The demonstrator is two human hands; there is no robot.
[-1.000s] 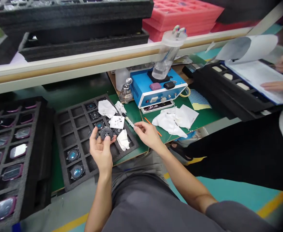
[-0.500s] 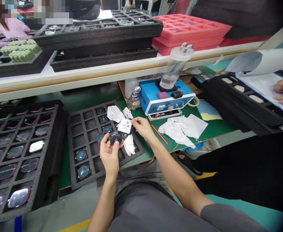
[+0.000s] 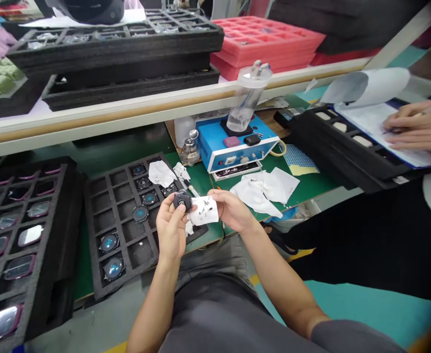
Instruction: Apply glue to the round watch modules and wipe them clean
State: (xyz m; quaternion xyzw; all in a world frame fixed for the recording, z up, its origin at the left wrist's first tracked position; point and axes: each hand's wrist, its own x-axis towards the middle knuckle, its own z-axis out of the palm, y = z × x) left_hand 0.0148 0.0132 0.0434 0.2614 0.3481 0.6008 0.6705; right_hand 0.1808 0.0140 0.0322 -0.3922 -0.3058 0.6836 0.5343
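Note:
My left hand (image 3: pixel 171 228) holds a small round black part (image 3: pixel 182 200) up between thumb and fingers, above the near right corner of a black foam tray (image 3: pixel 101 235). My right hand (image 3: pixel 232 210) pinches a white wipe (image 3: pixel 205 211) spotted with dark marks and holds it against the part's right side. Several similar round parts with blue centres (image 3: pixel 109 242) lie in the tray's cells. More crumpled white wipes (image 3: pixel 161 172) lie on the tray's far end.
A blue control box (image 3: pixel 233 143) with a clear plastic bottle (image 3: pixel 245 102) stands behind, beside a small glass dispenser (image 3: pixel 189 147). White cloths (image 3: pixel 265 186) lie on the green mat. Left is a foam tray of lens-like pieces (image 3: pixel 12 230). Another person's hands (image 3: pixel 416 128) write on papers at right.
My right hand dropped the thin tool, picked up a marked wipe from the tray and brought it to the part. My left hand lifted the part off the tray towards me.

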